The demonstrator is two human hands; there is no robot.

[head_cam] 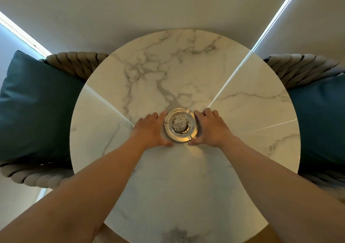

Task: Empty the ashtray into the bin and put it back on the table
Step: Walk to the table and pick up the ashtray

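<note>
A round glass ashtray (181,125) with a metallic sheen sits near the middle of a round white marble table (186,177). Its centre well holds grey-brown ash. My left hand (151,130) cups the ashtray's left rim, fingers and thumb curled around it. On the opposite side my right hand (211,129) cups the right rim the same way. Both thumbs rest on the tabletop just in front of the ashtray. The ashtray still stands on the table. No bin is in view.
Two woven rope armchairs flank the table, each with a teal cushion: one at the left (37,108), one at the right (321,119). A pale wall rises behind the table, with bright light strips at the upper left and right.
</note>
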